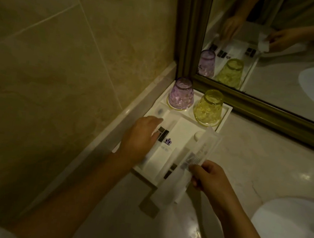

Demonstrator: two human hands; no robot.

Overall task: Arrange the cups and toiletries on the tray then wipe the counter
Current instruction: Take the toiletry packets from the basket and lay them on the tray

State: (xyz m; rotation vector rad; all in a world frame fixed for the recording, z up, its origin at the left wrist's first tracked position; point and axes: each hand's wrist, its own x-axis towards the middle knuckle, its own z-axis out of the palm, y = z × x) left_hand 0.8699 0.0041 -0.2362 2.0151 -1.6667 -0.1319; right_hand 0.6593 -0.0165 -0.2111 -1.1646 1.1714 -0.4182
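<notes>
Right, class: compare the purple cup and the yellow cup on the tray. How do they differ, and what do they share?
Colour: the purple cup is tinted violet, the yellow cup a pale yellow-green. Place: the purple cup stands in the back corner of the tray next to the tiled wall, the yellow cup beside it, further from that wall. Shared: both stand upside down on the tray, are see-through with a faceted pattern, and neither hand touches them.

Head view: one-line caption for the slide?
Left hand rests on packets in white tray; right hand pinches clear toiletry packet; two cups upside down.
</notes>
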